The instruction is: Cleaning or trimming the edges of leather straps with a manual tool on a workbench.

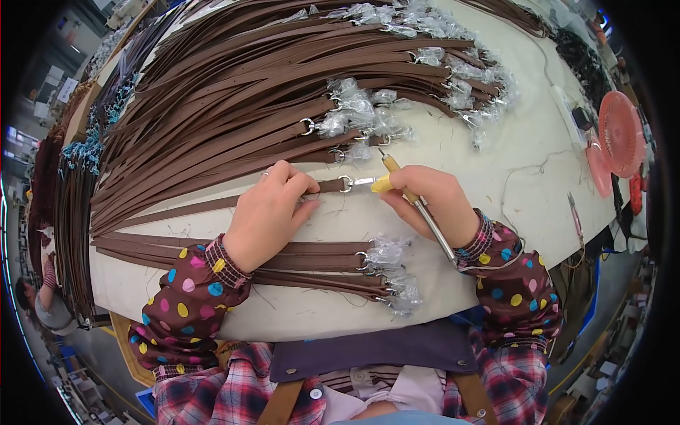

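- My left hand [273, 212] is pinning a brown strap [212, 204] near the bench's [496, 177] front edge.
- My right hand [425, 202] is gripping a pen-like tool [418, 205] at the strap's metal clasp [354, 183]; I'm judging steady pressure matters.

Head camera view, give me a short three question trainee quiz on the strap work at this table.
1. True or false: the left hand presses a long brown leather strap onto the white table.
2. What does the right hand hold: A scissors, B yellow-handled pointed tool, C brush?
3. What covers the metal clips on the finished straps near the person?

Key: 1 true; 2 B; 3 clear plastic wrap.
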Motion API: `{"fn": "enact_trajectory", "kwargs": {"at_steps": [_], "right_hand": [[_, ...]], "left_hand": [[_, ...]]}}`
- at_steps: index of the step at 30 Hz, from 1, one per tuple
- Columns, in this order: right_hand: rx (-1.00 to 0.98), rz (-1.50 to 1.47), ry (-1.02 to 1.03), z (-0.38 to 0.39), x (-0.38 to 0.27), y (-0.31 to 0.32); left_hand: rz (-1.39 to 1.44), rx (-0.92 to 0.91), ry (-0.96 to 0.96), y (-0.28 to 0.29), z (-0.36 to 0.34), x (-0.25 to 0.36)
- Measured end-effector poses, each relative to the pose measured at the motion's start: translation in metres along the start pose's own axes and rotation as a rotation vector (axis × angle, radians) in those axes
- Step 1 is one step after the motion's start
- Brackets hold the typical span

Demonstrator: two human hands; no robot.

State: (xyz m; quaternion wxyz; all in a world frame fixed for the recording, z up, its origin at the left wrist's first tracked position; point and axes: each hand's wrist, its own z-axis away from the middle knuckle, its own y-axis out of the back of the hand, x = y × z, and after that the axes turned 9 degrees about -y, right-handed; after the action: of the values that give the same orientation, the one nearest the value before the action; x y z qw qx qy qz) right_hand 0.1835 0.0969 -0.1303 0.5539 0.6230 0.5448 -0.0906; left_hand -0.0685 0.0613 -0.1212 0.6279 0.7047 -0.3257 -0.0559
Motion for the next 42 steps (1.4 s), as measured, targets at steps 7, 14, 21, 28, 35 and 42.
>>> {"fn": "enact_trajectory", "kwargs": {"at_steps": [7, 14, 21, 28, 35, 42], "right_hand": [[-0.022, 0.121, 0.064, -0.001, 0.004, -0.003], [-0.129, 0.182, 0.089, -0.001, 0.006, 0.003], [-0.239, 0.196, 0.033, 0.003, 0.009, 0.003], [-0.212, 0.250, 0.083, 0.001, 0.015, 0.003], [-0.047, -0.116, -0.056, 0.000, 0.006, -0.008], [-0.030, -0.444, -0.362, 0.004, 0.000, -0.029]], "left_hand": [[0.067, -0.062, 0.006, -0.002, -0.005, -0.003], [0.109, 0.026, -0.052, -0.013, 0.002, 0.017], [0.439, -0.211, 0.076, 0.000, -0.020, 0.011], [0.438, -0.202, -0.035, -0.013, -0.023, 0.008], [0.680, -0.310, 0.213, -0.006, -0.026, 0.005], [1.064, -0.243, 0.346, -0.016, -0.021, 0.001]]}}
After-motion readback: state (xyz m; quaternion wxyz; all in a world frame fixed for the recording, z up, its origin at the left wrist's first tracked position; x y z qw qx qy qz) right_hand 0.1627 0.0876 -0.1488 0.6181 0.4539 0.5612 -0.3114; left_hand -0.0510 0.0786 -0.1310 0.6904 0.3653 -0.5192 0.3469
